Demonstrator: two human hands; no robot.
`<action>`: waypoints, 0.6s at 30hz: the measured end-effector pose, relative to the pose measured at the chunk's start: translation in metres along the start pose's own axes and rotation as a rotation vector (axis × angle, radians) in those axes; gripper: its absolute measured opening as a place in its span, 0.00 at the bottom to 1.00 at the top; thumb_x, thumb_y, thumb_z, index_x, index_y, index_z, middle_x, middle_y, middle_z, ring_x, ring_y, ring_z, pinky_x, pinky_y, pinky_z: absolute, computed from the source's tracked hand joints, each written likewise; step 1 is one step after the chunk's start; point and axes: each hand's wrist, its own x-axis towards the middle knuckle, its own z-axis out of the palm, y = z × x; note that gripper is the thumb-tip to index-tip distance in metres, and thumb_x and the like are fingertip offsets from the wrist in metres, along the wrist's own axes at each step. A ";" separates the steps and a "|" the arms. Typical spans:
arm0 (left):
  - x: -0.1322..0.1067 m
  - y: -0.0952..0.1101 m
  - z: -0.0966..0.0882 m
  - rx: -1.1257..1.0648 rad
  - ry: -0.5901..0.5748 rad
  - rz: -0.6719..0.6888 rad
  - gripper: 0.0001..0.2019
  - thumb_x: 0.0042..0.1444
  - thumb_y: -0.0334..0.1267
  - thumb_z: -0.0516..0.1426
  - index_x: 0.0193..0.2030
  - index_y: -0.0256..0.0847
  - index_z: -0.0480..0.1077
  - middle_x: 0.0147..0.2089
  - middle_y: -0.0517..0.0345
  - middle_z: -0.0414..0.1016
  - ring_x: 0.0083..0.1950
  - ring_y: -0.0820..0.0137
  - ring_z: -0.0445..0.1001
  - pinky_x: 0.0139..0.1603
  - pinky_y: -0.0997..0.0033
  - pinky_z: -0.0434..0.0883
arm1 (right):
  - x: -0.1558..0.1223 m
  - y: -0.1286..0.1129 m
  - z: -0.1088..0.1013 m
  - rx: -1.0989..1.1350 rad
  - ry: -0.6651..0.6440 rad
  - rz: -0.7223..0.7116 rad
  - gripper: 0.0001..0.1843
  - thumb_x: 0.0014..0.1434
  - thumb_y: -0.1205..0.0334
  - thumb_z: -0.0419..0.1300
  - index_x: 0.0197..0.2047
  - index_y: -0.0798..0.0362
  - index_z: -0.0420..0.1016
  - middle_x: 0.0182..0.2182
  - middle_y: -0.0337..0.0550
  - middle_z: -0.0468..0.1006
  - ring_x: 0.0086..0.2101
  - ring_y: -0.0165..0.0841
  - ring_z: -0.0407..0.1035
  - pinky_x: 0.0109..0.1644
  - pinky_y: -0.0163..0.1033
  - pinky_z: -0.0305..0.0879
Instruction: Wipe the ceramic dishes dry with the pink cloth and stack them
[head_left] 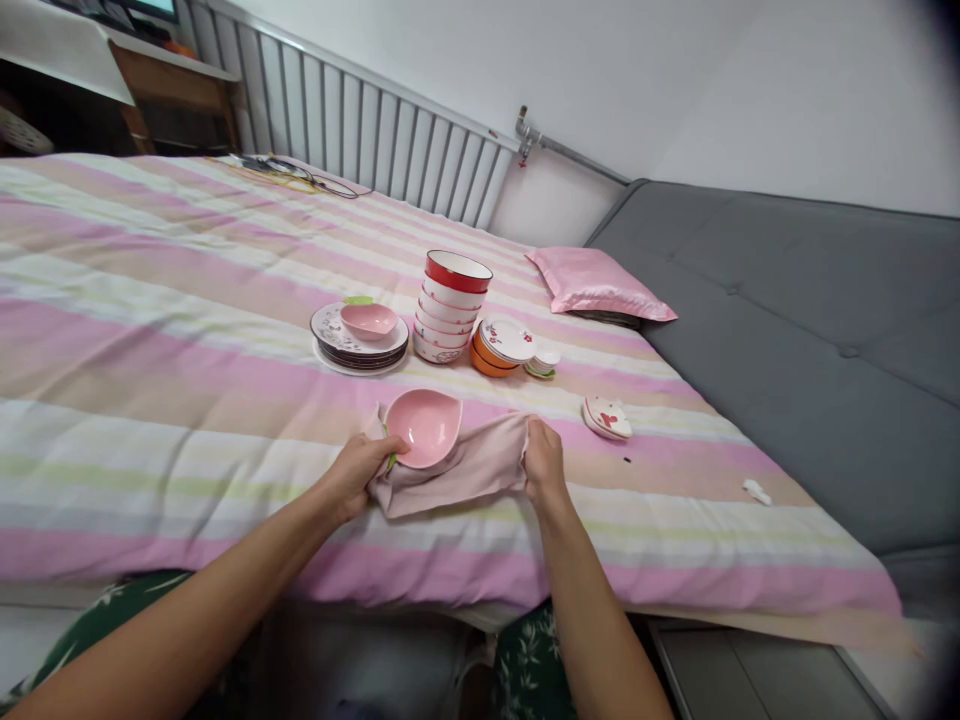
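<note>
My left hand (365,470) is closed on a pink peach-shaped bowl (426,425), thumb over its rim beside a green leaf-like handle. Behind and under the bowl lies a pale pink cloth (469,475), stretched out to the right. My right hand (544,455) grips the far end of that cloth in its closed fingers. The bowl is tilted with its hollow facing me. Beyond my hands stands a stack of plates (352,350) with a smaller pink bowl (369,320) on top. Next to it rises a tall stack of bowls (450,305), the top one red outside.
Orange bowls (491,360) with a flowered plate (508,340), small white dishes (545,358) and heart-patterned dishes (607,417) sit to the right. A crumpled white tissue (757,491) lies near the grey headboard (795,330). A pink pillow (600,282) and cables (300,175) lie farther back.
</note>
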 end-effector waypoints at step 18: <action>0.002 -0.002 -0.003 0.631 -0.059 0.123 0.06 0.33 0.29 0.59 0.13 0.38 0.66 0.11 0.61 0.64 0.14 0.73 0.63 0.13 0.78 0.54 | -0.021 -0.013 0.016 0.200 -0.291 -0.016 0.22 0.54 0.46 0.57 0.39 0.56 0.79 0.38 0.44 0.80 0.39 0.36 0.72 0.41 0.36 0.66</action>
